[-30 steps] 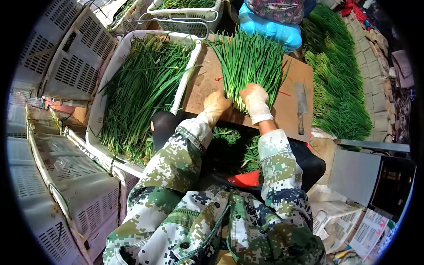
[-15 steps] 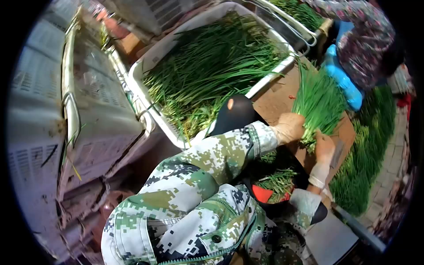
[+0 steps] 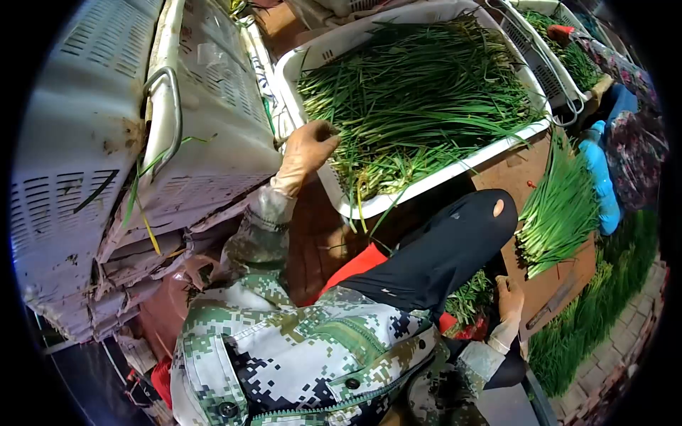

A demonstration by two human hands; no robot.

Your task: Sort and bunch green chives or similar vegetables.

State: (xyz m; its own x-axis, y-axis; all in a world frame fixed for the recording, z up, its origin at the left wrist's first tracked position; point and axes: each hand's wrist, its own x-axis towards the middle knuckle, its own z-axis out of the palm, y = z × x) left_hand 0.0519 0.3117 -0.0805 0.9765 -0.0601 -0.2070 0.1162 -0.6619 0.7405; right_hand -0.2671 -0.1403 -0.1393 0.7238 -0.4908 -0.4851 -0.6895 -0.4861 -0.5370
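Observation:
My gloved left hand [image 3: 307, 149] reaches out to the near left corner of a white crate [image 3: 426, 186] heaped with long green chives [image 3: 419, 99]. Its fingers curl down onto the stalks there, and I cannot see whether they grip any. A trimmed bundle of chives [image 3: 561, 209] lies alone on the brown board [image 3: 561, 284] at the right. My gloved right hand [image 3: 509, 298] rests low against the board's near edge, holding nothing. A knife [image 3: 558, 304] lies on the board just beyond it.
Stacked white perforated crates [image 3: 206, 106] fill the left side. My black-clad knee [image 3: 455, 248] juts between the crate and the board. Another person's blue glove [image 3: 600, 177] is at the board's far end. Loose chives [image 3: 590, 319] cover the ground at the right. Another crate [image 3: 561, 50] stands behind.
Both hands let go of the bundle on the board. My left hand swung left to the crate of chives, my right hand dropped to the board's edge, and my view turned left.

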